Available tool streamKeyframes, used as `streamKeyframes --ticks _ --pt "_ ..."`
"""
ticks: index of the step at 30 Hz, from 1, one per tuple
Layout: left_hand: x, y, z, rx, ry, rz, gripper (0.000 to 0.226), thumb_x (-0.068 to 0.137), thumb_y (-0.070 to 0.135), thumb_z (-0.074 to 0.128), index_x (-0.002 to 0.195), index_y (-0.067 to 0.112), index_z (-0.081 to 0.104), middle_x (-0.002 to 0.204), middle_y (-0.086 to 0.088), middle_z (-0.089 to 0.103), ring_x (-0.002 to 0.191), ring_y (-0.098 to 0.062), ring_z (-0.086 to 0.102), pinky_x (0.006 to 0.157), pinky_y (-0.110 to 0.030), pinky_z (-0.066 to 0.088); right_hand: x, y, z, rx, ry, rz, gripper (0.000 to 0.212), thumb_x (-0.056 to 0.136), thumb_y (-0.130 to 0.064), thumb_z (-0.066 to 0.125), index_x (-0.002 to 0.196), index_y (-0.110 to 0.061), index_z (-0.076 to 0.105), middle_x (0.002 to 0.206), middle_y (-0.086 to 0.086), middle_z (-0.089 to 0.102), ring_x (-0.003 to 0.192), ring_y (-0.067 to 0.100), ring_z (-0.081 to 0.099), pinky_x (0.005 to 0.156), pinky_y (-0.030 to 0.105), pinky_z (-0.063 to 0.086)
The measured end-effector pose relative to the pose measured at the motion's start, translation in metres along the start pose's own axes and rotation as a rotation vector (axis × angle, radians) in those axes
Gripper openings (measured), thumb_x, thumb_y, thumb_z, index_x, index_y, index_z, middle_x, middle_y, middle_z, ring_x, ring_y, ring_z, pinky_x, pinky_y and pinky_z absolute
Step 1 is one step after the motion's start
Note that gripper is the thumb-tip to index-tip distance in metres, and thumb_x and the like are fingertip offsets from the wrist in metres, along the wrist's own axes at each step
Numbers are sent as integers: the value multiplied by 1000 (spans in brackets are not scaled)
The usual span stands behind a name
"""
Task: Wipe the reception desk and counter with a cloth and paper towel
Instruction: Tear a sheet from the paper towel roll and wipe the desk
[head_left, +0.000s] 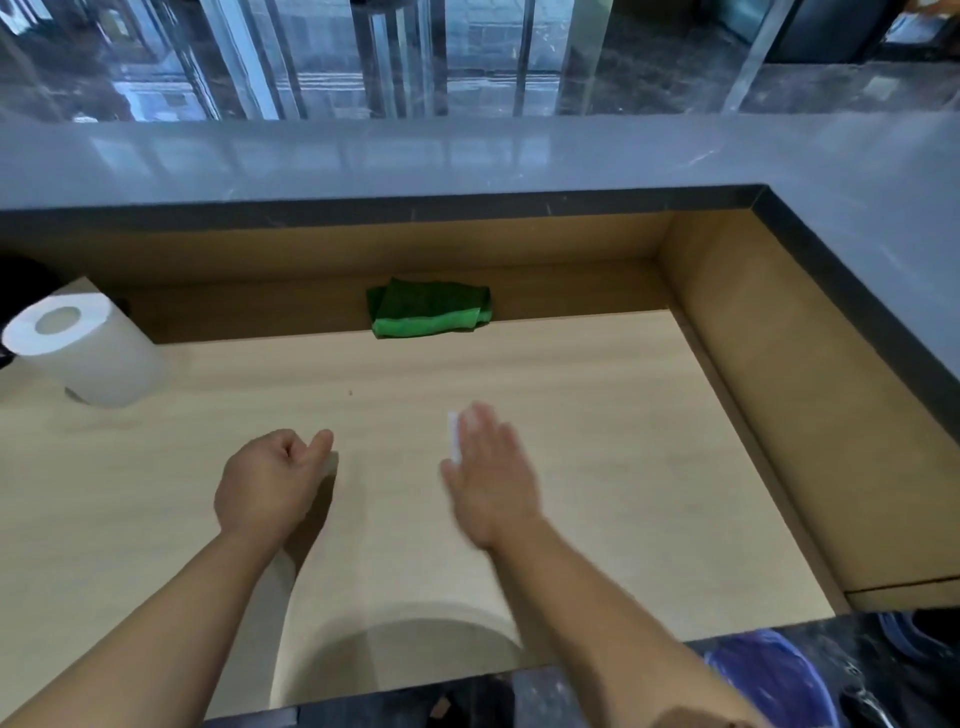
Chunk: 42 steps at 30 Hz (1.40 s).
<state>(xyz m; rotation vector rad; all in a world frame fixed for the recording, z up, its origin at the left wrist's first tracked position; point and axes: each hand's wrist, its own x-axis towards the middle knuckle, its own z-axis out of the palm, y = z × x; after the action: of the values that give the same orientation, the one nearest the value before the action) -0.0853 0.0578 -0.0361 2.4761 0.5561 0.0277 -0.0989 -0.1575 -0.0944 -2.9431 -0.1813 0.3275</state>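
Note:
My right hand lies flat and blurred on the light wooden desk, pressing a white paper towel whose edge shows at the fingers' left side. My left hand rests on the desk as a loose fist, fingers curled; a faint pale bit shows by its thumb, and I cannot tell what it is. A folded green cloth lies at the back of the desk against the wooden wall. A white paper towel roll stands at the far left. The grey stone counter runs above the desk and down the right side.
Wooden walls close the desk at the back and right under the counter's dark edge. A purple-blue bin stands on the floor below the desk's front right corner. Glass panels rise behind the counter.

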Motion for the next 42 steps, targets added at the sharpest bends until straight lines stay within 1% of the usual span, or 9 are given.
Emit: streamKeyframes --ticks 6,11,15,19,23,27,34,38,42 --pt "7 10 6 82 -46 26 38 85 27 55 52 12 44 53 -4 48 55 -23 48 48 -25 29 -16 173 -32 3 110 596 63 101 -39 8 154 -6 0 162 12 0 149 23 -6 121 40 4" --pt "6 -4 2 214 22 140 20 85 34 57 72 18 60 76 -2 66 77 -25 57 61 -31 40 -5 163 -37 106 94 789 64 101 -38 11 153 -2 4 161 17 1 149 26 -5 121 42 2" --pt "1 -22 13 474 -197 137 60 93 53 42 144 21 37 153 -7 32 138 -30 28 104 -42 35 21 76 -15 86 111 557 67 99 -43 2 154 -5 2 162 14 -7 148 27 -12 121 42 -1" --pt "10 -24 9 556 -331 179 56 96 46 39 144 20 30 148 -5 31 138 -31 27 99 -40 42 35 -50 2 87 33 143 64 102 -45 7 149 -12 -20 157 7 -27 144 21 -27 119 36 -13" --pt "23 -12 3 677 -431 149 53 94 45 43 140 21 34 139 -3 37 130 -24 39 92 -37 44 46 -95 5 -11 -76 -197 62 104 -43 11 151 -14 -16 159 5 -24 145 17 -26 118 34 -15" --pt "26 -4 5 769 -449 129 52 94 45 42 140 22 34 139 -1 39 131 -20 39 98 -40 39 55 -26 -11 -28 -16 -90 60 103 -41 9 154 -16 -9 162 3 -14 148 18 -17 118 35 -11" --pt "25 -3 7 805 -403 149 54 94 45 42 141 21 35 142 -2 39 133 -21 38 108 -42 30 53 145 -45 6 86 516 61 101 -38 10 154 -10 2 162 10 3 149 24 -1 121 43 8" --pt "24 -3 9 814 -389 170 51 94 43 44 138 18 38 138 -4 42 131 -22 40 107 -40 30 73 100 -47 97 119 680 63 102 -37 13 153 -1 2 161 17 0 149 27 -5 121 39 2" --pt "27 -4 9 791 -359 203 37 92 41 48 122 20 49 126 -1 50 120 -20 48 100 -34 34 100 -20 -24 76 73 344 63 103 -40 8 153 -5 -8 160 14 -15 148 26 -17 121 39 -6"
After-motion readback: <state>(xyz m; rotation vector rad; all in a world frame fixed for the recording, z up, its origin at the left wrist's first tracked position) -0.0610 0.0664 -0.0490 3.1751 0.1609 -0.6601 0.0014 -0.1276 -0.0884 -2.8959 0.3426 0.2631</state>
